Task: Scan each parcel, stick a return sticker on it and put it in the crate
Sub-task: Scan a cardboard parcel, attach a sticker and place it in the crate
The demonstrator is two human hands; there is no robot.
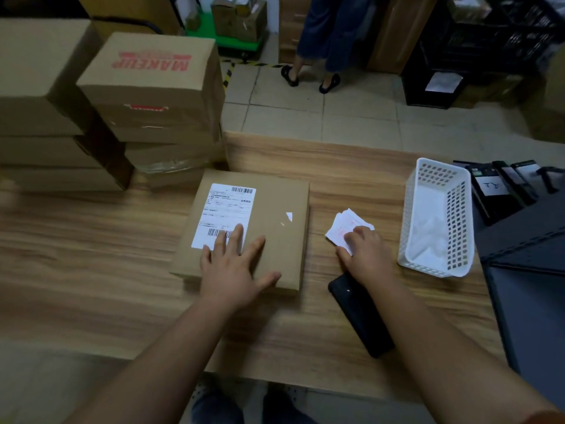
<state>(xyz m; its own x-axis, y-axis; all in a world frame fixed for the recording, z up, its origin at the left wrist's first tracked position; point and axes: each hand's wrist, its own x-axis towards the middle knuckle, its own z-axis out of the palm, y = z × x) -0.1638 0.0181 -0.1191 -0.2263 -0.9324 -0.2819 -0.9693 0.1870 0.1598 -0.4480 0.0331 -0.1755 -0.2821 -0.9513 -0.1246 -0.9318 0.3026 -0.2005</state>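
Black scanner lying on table, partly under right forearm. Parcel being pressed flat by left hand, fingers spread. Sticker stack, just right of parcel, being pinched by right hand. White basket further right.

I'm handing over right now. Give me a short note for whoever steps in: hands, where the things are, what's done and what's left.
Left hand: flat on the parcel, fingers over its shipping label.
Right hand: fingers on the sticker stack beside the parcel.
Dark handheld device lies on the table under the right wrist.
Done: no return sticker visible on the parcel; whether it was scanned cannot be told.
Left: sticker it, crate it.
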